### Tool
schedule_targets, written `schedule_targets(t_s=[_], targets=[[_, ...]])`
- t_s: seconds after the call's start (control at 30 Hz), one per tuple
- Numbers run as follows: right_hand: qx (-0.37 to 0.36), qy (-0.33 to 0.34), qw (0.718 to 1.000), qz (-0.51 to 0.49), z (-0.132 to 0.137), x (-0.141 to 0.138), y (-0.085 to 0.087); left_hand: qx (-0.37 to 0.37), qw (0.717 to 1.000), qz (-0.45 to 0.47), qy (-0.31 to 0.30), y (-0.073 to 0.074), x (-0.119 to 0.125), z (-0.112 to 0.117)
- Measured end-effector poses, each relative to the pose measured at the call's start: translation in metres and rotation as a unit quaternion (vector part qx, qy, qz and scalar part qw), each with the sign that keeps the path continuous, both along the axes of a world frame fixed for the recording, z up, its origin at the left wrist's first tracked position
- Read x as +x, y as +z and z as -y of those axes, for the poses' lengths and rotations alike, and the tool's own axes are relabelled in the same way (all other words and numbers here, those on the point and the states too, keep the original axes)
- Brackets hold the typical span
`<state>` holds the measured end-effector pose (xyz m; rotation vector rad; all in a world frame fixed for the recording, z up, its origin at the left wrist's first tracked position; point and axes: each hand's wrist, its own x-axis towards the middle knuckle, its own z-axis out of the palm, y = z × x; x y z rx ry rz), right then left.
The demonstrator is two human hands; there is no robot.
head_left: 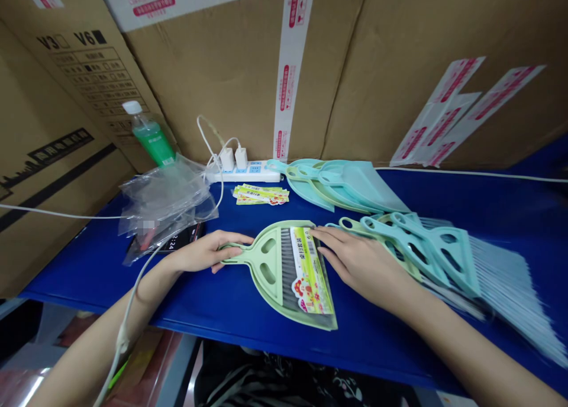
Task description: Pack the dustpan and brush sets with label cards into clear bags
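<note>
Pale green dustpan lying flat on the blue table, left hand wrapped round its handle, right hand spread open on its label, teal brooms just beside it.

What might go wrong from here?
The white cable lies across the left hand's forearm, so moving that arm might snag it. The label card may slide if the right hand lifts; I can't tell whether it's fixed to the dustpan. The dustpan's lower corner is close to the table's front edge, so it might tip off if pushed.
</note>
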<state>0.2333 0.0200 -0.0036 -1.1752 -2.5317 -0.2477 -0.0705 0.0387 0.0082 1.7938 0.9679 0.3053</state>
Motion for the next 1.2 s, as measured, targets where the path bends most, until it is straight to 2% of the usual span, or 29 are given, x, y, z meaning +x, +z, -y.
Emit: schedule_targets(t_s=[0.47, 0.73, 0.83, 1.03, 1.2], targets=[[0.012, -0.022, 1.0, 0.006, -0.002, 0.003, 0.002, -0.011, 1.0, -0.004, -0.023, 0.003, -0.002, 0.005], [-0.016, -0.003, 1.0, -0.013, -0.002, 0.002, -0.004, -0.031, 0.999, 0.034, -0.003, 0.002, 0.002, 0.005], [-0.026, -0.015, 0.999, -0.017, -0.004, 0.002, -0.008, -0.022, 0.999, 0.033, 0.009, 0.002, 0.005, 0.006], [-0.073, -0.024, 0.995, -0.066, -0.007, 0.004, -0.005, -0.006, 0.999, 0.041, 0.023, 0.002, 0.009, 0.006], [-0.068, -0.027, 0.997, -0.027, -0.007, 0.004, -0.007, -0.017, 0.998, 0.046, 0.041, 0.004, 0.009, 0.005]])
